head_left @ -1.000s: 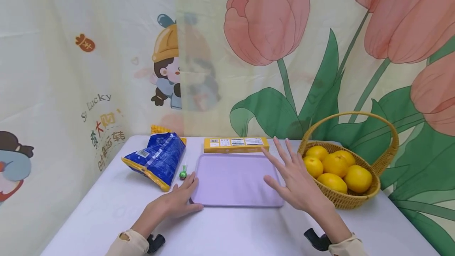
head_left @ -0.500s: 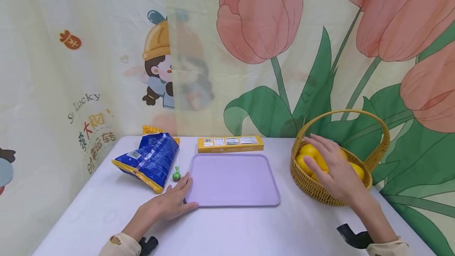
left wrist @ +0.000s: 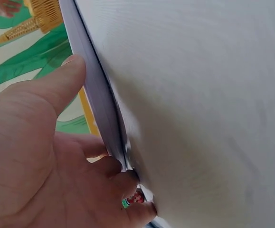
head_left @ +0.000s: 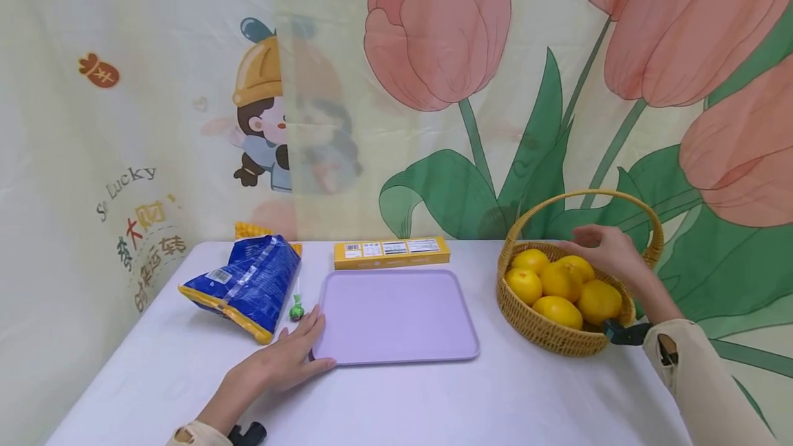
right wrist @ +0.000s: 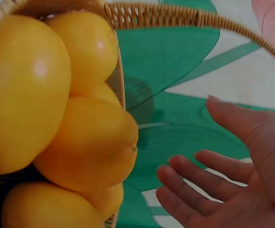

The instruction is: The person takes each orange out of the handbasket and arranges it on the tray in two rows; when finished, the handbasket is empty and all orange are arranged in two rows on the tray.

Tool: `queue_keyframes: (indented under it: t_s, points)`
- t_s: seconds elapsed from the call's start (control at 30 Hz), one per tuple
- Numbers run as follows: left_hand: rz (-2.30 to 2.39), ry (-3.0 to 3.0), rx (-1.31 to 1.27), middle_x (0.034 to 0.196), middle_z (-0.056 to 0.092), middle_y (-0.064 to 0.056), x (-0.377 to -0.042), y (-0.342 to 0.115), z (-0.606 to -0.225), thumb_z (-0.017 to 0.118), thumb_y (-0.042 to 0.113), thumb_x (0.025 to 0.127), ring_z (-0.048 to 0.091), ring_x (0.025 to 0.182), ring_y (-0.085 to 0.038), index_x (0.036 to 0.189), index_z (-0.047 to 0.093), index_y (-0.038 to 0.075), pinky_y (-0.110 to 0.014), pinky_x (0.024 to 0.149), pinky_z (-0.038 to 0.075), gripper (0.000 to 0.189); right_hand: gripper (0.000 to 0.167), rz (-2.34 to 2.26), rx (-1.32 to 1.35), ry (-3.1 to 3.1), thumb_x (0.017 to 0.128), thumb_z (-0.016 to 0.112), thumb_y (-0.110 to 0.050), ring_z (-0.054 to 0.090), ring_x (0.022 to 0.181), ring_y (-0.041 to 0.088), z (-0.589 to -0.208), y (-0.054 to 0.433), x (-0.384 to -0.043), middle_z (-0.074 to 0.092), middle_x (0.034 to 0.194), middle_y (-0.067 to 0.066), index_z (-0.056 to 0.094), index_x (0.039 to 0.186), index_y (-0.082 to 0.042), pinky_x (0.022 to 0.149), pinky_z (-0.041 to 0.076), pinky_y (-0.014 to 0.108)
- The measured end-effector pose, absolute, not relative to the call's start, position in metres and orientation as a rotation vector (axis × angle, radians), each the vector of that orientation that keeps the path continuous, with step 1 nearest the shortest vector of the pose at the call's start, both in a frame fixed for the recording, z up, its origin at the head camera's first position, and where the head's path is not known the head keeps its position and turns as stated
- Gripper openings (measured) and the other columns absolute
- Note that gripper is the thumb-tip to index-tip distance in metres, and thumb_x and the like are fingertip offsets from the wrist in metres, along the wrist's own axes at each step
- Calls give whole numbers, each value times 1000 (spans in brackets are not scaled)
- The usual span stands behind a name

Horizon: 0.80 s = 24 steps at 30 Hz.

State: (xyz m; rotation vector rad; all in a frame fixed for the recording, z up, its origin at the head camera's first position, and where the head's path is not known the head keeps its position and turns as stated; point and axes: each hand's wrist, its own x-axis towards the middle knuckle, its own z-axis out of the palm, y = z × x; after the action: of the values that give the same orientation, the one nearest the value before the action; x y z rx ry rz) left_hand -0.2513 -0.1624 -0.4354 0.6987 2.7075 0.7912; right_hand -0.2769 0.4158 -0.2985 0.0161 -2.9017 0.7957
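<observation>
Basket (head_left: 533,332): standing over at the right, brimming with fruit, cut off by the frame in both wrist views.
Oranges (head_left: 562,281): heaped inside the basket, counted at six from the head view, overlapping, partly covering one another.
Right hand (head_left: 607,250): up over the basket's far side, loosely bent with fingers and thumb apart, away from the fruit in the right wrist view.
Tray (head_left: 396,315): lying flat, mid-table, between bag (head_left: 257,284) and basket.
Left hand (head_left: 281,361): touching the tray's near left corner, with thumb and fingers spread apart.
Bag: lying at left, contents out of sight.
Box (head_left: 392,254): behind the tray, contents hidden too.
Lollipop (head_left: 297,310): beside the bag, faint at the stick.
</observation>
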Motion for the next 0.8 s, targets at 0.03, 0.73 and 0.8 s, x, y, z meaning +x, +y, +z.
queue_keyframes:
  t_s: [0.03,0.73,0.8]
  points:
    - [804,2701,680,173,13,-36,-249,-163,-433,68,50,104,15,160,-55,164,26,-13,-79,125,11,97,83,812,5,-2940,106,65,-55,55,132,55,-300,419,-282,58,145,39,49,151,14,106,53,68]
    - [784,2707,632,175,15,-31,-247,-159,-428,69,49,104,17,162,-50,165,29,-8,-75,128,14,93,62,1107,360,-3112,100,79,-23,59,127,40,-340,456,-309,58,149,33,57,149,8,99,54,38]
    - [773,2707,629,175,15,-31,-247,-159,-425,69,49,104,18,162,-50,165,29,-8,-74,128,14,93,64,1102,374,-3123,99,80,-22,59,125,37,-340,457,-310,57,148,34,56,150,8,98,55,36]
